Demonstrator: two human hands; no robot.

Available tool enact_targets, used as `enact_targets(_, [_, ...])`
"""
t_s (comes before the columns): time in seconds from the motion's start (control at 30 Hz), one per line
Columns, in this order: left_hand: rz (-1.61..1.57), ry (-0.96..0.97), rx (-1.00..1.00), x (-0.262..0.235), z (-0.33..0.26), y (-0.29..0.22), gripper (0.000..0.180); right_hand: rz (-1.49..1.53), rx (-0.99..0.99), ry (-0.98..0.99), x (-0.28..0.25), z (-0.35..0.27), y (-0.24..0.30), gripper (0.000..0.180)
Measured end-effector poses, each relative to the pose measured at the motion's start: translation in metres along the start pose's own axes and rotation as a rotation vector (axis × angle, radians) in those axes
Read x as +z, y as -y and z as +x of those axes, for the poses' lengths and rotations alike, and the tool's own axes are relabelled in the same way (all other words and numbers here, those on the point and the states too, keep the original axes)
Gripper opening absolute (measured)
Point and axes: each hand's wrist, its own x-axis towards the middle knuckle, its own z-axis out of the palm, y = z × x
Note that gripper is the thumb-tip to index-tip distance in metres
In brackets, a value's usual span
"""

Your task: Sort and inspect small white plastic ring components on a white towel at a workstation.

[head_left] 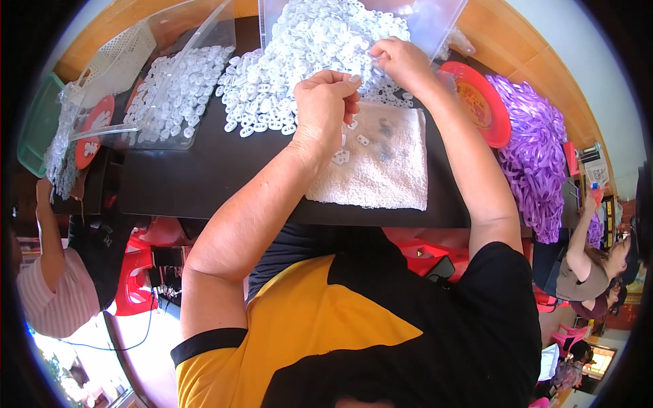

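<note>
My left hand (pixel 326 102) hovers over a white towel (pixel 381 170), fingers curled shut around what looks like a small white plastic piece. My right hand (pixel 401 61) rests at the near edge of a big heap of small white plastic pieces (pixel 286 61), its fingertips pinched on one of them. The two hands are close together, about a hand's width apart. A few loose white pieces (pixel 340 156) lie on the towel under my left hand. The towel lies on a dark table (pixel 190 177).
A clear plastic tub (pixel 170 95) with more white pieces lies at the left, beside a white mesh basket (pixel 119 58) and a green tray (pixel 37 122). At the right are a red plate (pixel 486 102) and a purple plastic heap (pixel 530 149). Other people sit at both sides.
</note>
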Motion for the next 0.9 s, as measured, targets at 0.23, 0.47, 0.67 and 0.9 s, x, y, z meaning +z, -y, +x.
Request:
enact_targets(0.23, [-0.007,0.009,-0.004,0.000,0.001,0.001,0.008,-0.041,-0.010,-0.027,0.008,0.000,-0.001,0.014])
enact_targets(0.47, [-0.009,-0.003,0.008,-0.001,-0.001,0.000,0.009,-0.052,-0.017,-0.064,0.011,-0.001,0.005,0.013])
enact_targets(0.67, [-0.016,0.015,0.048,-0.003,0.002,0.003,0.009,0.211,0.108,-0.141,-0.009,-0.024,0.020,0.010])
enact_targets(0.9, [0.029,0.089,0.005,0.000,-0.002,0.004,0.009,0.493,0.173,-0.145,-0.021,-0.112,0.009,0.011])
